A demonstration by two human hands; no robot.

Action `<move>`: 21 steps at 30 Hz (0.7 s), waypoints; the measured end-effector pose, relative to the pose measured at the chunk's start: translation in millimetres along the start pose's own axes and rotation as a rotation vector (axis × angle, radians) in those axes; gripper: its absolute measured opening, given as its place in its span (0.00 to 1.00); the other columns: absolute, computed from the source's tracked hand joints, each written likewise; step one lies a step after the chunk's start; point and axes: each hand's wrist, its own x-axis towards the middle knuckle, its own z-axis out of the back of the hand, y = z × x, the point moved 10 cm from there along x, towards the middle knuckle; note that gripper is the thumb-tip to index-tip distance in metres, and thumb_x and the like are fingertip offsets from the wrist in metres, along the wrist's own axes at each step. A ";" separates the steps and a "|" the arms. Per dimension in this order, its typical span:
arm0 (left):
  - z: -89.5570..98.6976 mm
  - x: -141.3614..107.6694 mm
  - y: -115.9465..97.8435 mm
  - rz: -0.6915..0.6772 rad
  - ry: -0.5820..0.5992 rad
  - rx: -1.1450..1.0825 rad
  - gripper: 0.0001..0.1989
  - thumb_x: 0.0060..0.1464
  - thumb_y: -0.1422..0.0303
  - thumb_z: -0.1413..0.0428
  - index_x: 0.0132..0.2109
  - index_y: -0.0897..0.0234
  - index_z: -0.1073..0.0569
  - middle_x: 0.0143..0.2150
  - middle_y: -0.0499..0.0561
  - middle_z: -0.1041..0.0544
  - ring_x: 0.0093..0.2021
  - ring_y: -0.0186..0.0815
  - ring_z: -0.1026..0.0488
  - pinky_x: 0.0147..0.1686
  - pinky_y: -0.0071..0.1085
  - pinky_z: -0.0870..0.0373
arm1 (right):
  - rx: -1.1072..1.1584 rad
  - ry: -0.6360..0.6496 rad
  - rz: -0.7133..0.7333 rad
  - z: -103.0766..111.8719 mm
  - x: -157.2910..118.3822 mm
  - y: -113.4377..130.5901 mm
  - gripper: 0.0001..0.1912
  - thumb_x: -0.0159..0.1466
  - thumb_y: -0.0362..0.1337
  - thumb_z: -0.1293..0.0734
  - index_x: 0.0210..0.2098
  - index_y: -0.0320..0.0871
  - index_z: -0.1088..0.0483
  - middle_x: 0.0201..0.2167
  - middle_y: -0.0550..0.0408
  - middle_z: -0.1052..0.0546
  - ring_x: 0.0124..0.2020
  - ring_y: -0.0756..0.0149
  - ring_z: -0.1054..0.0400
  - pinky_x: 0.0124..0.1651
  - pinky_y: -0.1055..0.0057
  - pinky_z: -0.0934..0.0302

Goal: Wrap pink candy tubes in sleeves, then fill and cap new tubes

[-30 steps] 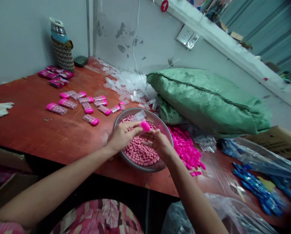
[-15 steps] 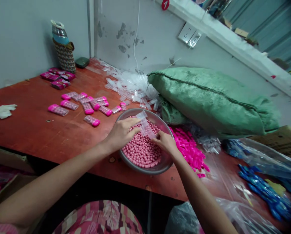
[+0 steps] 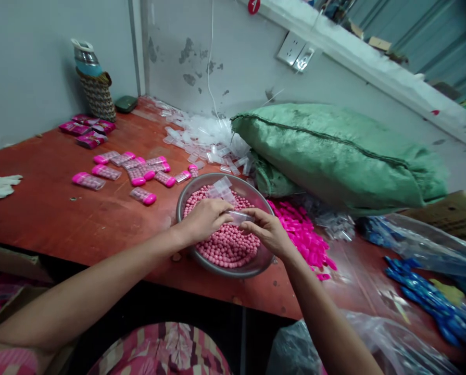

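A metal bowl [image 3: 217,270] full of pink beads [image 3: 228,247] stands near the table's front edge. Above the beads, my left hand [image 3: 206,219] and my right hand [image 3: 267,229] pinch a clear plastic case [image 3: 238,217] from its two ends. Behind it, more clear cases [image 3: 220,188] lie on the beads. Bead-filled cases with pink caps [image 3: 142,196] are scattered left of the bowl. Loose bright pink caps [image 3: 303,234] form a heap on its right side.
Behind the bowl is a pile of clear plastic cases [image 3: 201,138]. A large green sack [image 3: 334,151] leans at the back right. Blue plastic wrapping [image 3: 431,302] lies far right. A bottle in a woven holder [image 3: 96,94] and pink packets [image 3: 88,127] stand back left.
My right hand has lifted one clear case off the others and turned it level between both hands. The remaining cases now rest on the beads. The view has shifted slightly.
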 end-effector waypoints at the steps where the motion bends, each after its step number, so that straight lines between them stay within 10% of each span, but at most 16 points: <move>1: 1.8 -0.6 0.1 0.015 0.001 -0.026 0.09 0.52 0.71 0.48 0.40 0.66 0.26 0.36 0.53 0.22 0.37 0.37 0.28 0.39 0.31 0.35 | 0.035 -0.003 -0.009 0.7 -0.8 -0.2 0.16 0.54 0.41 0.32 0.41 0.42 0.30 0.27 0.57 0.27 0.27 0.69 0.32 0.32 0.72 0.36; 9: 12.9 -12.7 -2.4 0.072 -0.046 -0.134 0.05 0.49 0.71 0.46 0.31 0.63 0.24 0.26 0.46 0.24 0.27 0.31 0.29 0.28 0.26 0.38 | 0.164 -0.055 -0.064 3.3 -8.9 -0.5 0.12 0.51 0.39 0.30 0.35 0.42 0.26 0.23 0.58 0.25 0.24 0.68 0.30 0.30 0.71 0.33; 15: 76.1 -42.7 45.3 0.326 -0.261 -0.141 0.10 0.48 0.65 0.46 0.35 0.66 0.24 0.27 0.49 0.23 0.26 0.33 0.28 0.27 0.27 0.34 | 0.212 -0.552 -0.126 102.2 -52.8 -25.3 0.13 0.48 0.39 0.28 0.33 0.42 0.26 0.27 0.57 0.24 0.26 0.66 0.29 0.34 0.65 0.32; 21: 53.3 -0.3 36.5 0.207 -0.205 -0.150 0.13 0.49 0.65 0.46 0.40 0.64 0.24 0.38 0.51 0.21 0.37 0.36 0.26 0.39 0.31 0.32 | -0.152 -0.123 0.047 31.2 -17.4 7.9 0.11 0.56 0.42 0.34 0.37 0.44 0.29 0.31 0.55 0.25 0.33 0.64 0.32 0.37 0.68 0.38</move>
